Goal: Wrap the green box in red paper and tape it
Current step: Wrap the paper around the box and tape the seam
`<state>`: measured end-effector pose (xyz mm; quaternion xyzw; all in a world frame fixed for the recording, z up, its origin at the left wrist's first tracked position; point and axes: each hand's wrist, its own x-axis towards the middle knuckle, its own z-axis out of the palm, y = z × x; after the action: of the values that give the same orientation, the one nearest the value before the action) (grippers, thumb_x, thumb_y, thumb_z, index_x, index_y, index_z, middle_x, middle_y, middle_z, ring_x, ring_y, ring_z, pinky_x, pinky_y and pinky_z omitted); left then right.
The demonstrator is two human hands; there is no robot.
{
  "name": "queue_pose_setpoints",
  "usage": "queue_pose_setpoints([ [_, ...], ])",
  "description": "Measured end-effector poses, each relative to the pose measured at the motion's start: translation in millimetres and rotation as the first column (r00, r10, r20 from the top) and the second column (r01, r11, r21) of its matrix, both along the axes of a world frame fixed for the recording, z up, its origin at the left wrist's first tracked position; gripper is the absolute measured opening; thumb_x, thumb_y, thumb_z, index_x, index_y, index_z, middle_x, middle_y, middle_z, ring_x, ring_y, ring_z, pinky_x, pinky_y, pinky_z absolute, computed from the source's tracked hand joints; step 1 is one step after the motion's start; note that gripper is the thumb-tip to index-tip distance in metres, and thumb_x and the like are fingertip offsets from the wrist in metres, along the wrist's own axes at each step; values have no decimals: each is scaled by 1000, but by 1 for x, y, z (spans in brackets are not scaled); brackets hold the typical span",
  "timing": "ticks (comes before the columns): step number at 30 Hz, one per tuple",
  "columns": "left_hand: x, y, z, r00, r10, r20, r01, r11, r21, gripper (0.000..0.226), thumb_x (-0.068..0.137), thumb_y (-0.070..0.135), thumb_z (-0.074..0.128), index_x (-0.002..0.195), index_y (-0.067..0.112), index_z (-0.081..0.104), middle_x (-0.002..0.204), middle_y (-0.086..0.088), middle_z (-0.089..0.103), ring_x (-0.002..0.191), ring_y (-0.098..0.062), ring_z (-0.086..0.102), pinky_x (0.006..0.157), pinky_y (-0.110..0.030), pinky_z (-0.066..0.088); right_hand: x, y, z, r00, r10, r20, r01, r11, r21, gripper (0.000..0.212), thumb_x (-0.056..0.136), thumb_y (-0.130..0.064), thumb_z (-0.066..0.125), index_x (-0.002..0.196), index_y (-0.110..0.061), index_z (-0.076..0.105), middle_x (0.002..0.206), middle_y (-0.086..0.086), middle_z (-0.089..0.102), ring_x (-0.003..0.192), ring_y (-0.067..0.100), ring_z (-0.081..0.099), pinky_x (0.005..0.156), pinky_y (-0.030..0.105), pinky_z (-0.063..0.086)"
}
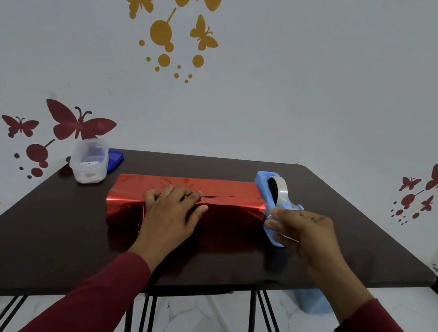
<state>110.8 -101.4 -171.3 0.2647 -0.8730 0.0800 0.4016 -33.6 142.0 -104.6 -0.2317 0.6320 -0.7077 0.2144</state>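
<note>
Taping step: left hand [173, 210] lies flat, fingers straight, pressing the red paper [224, 195] seam on the covered box mid-worktop [31, 222]. Right hand [301, 233] fingers pinch tape [284, 235] at the dispenser [273, 197]. Next, probably: tear, bridge seam.

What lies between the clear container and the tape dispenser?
The red-wrapped box, with the left hand pressing on it, in the head view.

Dark table [28, 236] bears wrapped box [133, 189], tape dispenser [273, 197], container [89, 162].
</note>
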Motion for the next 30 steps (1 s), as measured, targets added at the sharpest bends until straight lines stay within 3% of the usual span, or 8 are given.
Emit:
queue_pose_setpoints([
  [2,3,2,3,1000,-4,1,4,1000,29,51,99,60,43,133,31,66,116,10,68,110,-15,55,93,-45,31,1,-15,13,998,54,-11,-54,998,35,37,85,-9,81,99,22,66,95,25,77,89,26,79,75,32,60],
  [4,6,4,6,1000,-12,-3,12,998,56,57,99,62,44,144,29,56,120,9,69,111,-15,58,95,-44,30,2,-36,27,993,108,-49,-103,990,94,23,85,-8,81,84,10,68,94,25,77,87,24,80,74,31,59],
  [6,8,6,8,1000,-18,-20,20,996,88,68,97,64,49,154,27,43,125,7,66,110,-15,60,98,-43,31,4,-58,40,981,172,-89,-156,974,161,21,84,-8,82,76,-3,63,89,21,77,85,22,80,75,32,59],
  [11,9,7,8,995,-57,-86,71,982,175,92,87,71,54,159,24,21,151,2,40,110,-10,62,103,-46,34,-2,-107,64,927,352,-131,-278,877,392,10,83,-15,83,79,-11,75,91,8,79,88,19,79,77,31,57],
  [16,9,4,7,988,-80,-130,104,977,185,92,83,70,59,155,23,26,150,1,30,105,-10,64,102,-45,35,-7,-144,76,882,458,-106,-313,739,596,10,82,-12,80,92,-10,80,80,-1,76,83,14,78,69,23,49],
  [20,9,3,5,989,-74,-126,95,980,173,87,83,68,60,152,24,30,148,2,32,96,-11,65,100,-45,36,-10,-162,73,866,498,-46,-330,638,696,3,82,-13,80,80,-15,78,79,-4,73,73,9,76,62,20,43],
  [25,8,3,7,990,-63,-129,84,983,161,81,83,67,59,148,24,36,144,4,36,93,-8,64,95,-43,37,-15,-171,69,876,482,-32,-306,604,736,29,78,-11,80,50,-18,75,90,-2,75,67,6,74,61,20,42],
  [30,7,3,7,990,-65,-127,85,983,164,78,82,66,59,145,26,38,142,5,38,97,-10,63,95,-44,37,-16,-173,66,882,466,-66,-260,600,756,35,77,-10,80,44,-16,71,92,2,77,67,7,73,58,18,42],
])
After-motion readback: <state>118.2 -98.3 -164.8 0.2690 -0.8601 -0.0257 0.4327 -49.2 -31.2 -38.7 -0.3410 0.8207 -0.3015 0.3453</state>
